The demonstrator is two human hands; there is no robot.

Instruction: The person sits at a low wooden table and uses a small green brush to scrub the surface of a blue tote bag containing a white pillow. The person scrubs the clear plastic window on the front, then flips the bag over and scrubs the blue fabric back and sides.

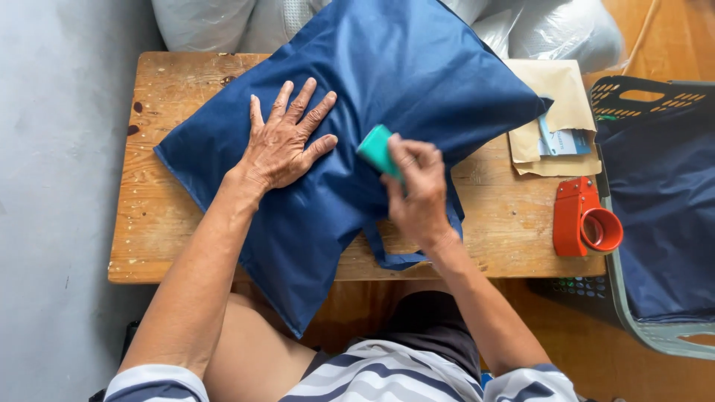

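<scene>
Your left hand point(283, 141) lies flat on the navy cloth bag point(357, 126), palm down, fingers spread wide and straight, holding nothing and simply pressing the fabric against the wooden table point(149, 216). The forearm runs up from the lower left. Your right hand point(417, 190) comes in from the lower right with the wrist bent, its fingers curled tight around a small teal block point(376, 147) whose upper end pokes out above the knuckles and touches the cloth. The hand looks slightly blurred.

The bag is smooth, thin, faintly shiny woven material, lying diagonally across the middle of the table, one corner hanging over the near edge above your lap, with a strap loop drooping beside your right wrist. The tabletop is worn pale planks, speckled and stained.

To the right of the bag sits a stack of brown paper envelopes point(558, 97) with a bluish card on top. Near the table's right end stands a red tape dispenser point(585, 219). Just beyond it, off the table, a plastic basket point(655, 335) holds more navy cloth. Pale plastic sacks point(216, 22) are heaped behind the table
</scene>
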